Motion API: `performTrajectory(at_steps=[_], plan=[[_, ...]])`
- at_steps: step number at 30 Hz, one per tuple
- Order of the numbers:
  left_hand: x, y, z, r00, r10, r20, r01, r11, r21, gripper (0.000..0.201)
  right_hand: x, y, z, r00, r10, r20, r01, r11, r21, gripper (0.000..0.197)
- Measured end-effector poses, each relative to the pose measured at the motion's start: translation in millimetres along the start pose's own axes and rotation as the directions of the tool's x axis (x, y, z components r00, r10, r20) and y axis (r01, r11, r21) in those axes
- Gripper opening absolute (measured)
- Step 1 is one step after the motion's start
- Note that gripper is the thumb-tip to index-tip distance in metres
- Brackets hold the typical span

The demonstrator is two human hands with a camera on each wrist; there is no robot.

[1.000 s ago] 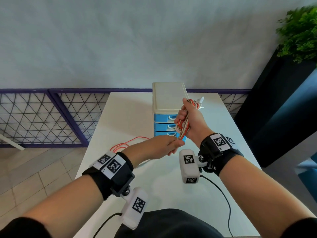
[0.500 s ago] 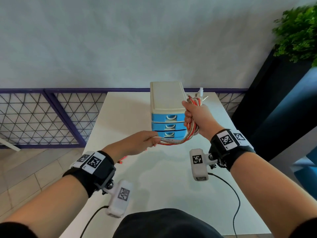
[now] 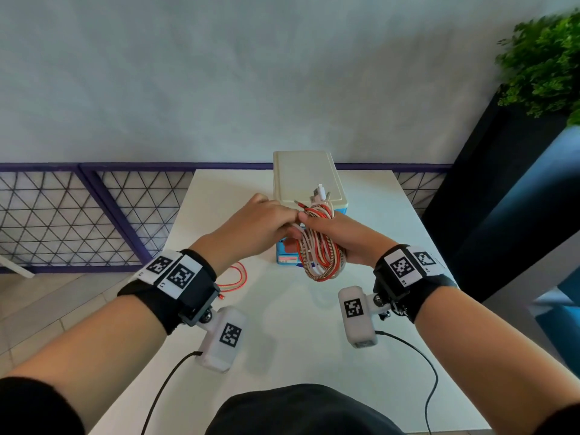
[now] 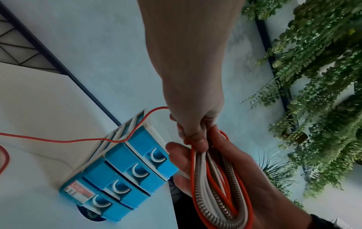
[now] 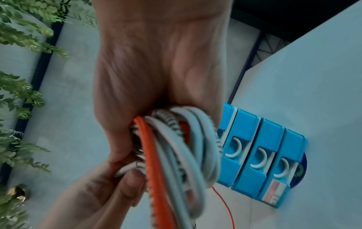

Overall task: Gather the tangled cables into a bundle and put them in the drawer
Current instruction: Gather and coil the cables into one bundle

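Observation:
My right hand (image 3: 332,237) grips a looped bundle of orange, white and braided cables (image 3: 320,252) in front of the blue drawer unit (image 3: 303,180), plugs sticking up over its cream top. My left hand (image 3: 266,219) meets the bundle from the left and pinches the orange cable (image 4: 192,148) against it. The orange cable's loose tail (image 3: 233,279) trails down to the white table (image 3: 301,340) near my left wrist. In the left wrist view the drawer unit (image 4: 127,175) shows several blue drawers, all closed. The right wrist view shows the bundle (image 5: 176,155) in my fist.
The table's far edge meets a purple wire-mesh rail (image 3: 94,215) and a grey wall. A dark planter with a green plant (image 3: 543,58) stands to the right. Black camera leads (image 3: 430,372) hang over the near table edge.
My left hand has swung up and right from the table, bringing the orange cable to the bundle. My right hand lowered and tilted the bundle; less loose cable lies on the table.

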State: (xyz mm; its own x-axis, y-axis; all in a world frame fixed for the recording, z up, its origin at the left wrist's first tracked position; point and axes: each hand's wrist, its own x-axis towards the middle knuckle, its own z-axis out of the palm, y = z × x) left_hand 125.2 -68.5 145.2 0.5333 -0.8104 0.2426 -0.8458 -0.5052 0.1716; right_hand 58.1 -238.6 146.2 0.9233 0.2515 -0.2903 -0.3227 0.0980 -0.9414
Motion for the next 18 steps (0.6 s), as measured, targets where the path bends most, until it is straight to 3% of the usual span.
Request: performTrajectory(at_steps=[3,7,9,11,14,16,18], plan=[[-2,2,-2,0.999,-0.023,0.029,0.026,0.993,-0.111,0.007,-1,7,6,1.000,-0.003,0.024,0.001,0.999,0.046,0.027],[-1,6,-2,0.968,-0.211,0.140,0.242,0.932,-0.271,0.017,-1,9,7,0.999,-0.014,-0.032,0.011,0.994,-0.113,0.027],[5,6,-5,0.912,-0.319,0.258,0.399,0.837,-0.374,0.039,0,9,6,0.999,0.000,-0.053,-0.010,0.979,-0.202,0.027],[8,1,-11,0.836,-0.342,0.429,0.519,0.744,-0.420,0.054,2,10,4,0.998,0.020,-0.057,-0.034,0.966,-0.254,0.028],[3,-14,-18,0.746,-0.270,0.609,0.633,0.571,-0.523,0.055,3,11,-5,0.995,0.024,-0.096,-0.045,0.973,-0.225,0.023],[-5,-25,-19,0.717,-0.254,0.649,0.692,0.365,-0.622,0.052,1,11,-14,0.991,0.020,-0.135,-0.040,0.988,-0.146,0.016],[-11,-35,-18,0.697,-0.285,0.658,0.717,0.265,-0.645,0.051,-1,13,-23,0.984,0.010,-0.175,-0.023,0.997,-0.070,0.012]])
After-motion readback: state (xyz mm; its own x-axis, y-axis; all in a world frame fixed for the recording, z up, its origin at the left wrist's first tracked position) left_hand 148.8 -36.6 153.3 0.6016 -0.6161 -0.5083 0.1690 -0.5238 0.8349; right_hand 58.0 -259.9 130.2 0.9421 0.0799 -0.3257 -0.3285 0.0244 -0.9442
